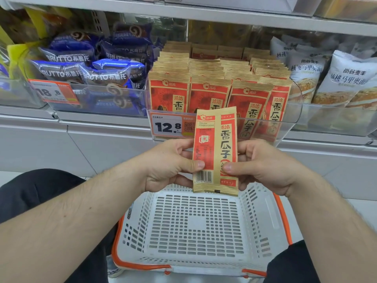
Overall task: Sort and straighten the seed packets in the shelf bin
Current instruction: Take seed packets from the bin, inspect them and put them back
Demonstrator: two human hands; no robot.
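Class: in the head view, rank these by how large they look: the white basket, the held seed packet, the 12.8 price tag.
1. white basket, though nearness to the camera enlarges it
2. held seed packet
3. 12.8 price tag, partly hidden by the packet

Both forearms reach forward — left hand (169, 166) and right hand (263, 166) pinching, thumbs on top.

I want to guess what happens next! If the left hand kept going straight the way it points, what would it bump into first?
The left hand points rightward at the seed packet it already pinches. Just beyond that is the right hand, gripping the packet's other edge. So probably the right hand's fingers, though depth is hard to judge.
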